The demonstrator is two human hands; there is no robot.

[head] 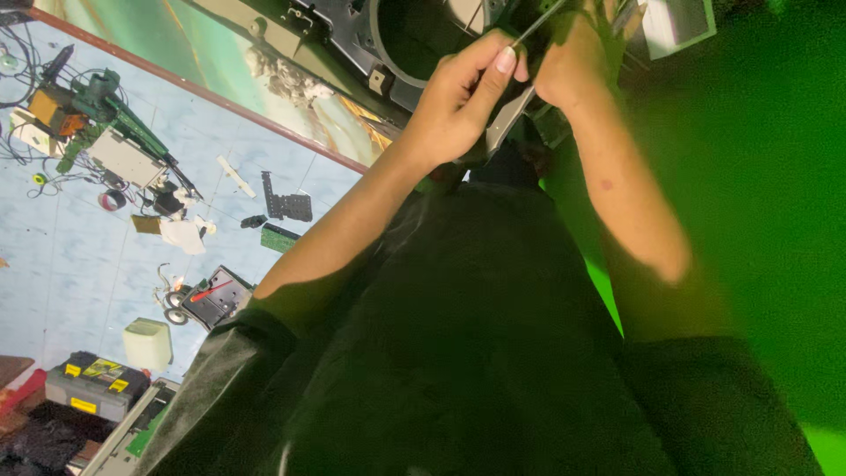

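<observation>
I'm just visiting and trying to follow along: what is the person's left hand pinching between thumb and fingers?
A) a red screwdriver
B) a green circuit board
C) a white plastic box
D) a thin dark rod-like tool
D: the left hand pinches a thin dark rod-like tool that slants up toward the black housing, close beside the right hand.

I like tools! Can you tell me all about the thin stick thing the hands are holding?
The thin rod looks like dark metal, slim and straight, slanting up to the right. The left hand pinches its lower end between thumb and fingers; the right hand covers the other end. Its tip is hidden against the black housing.
</observation>
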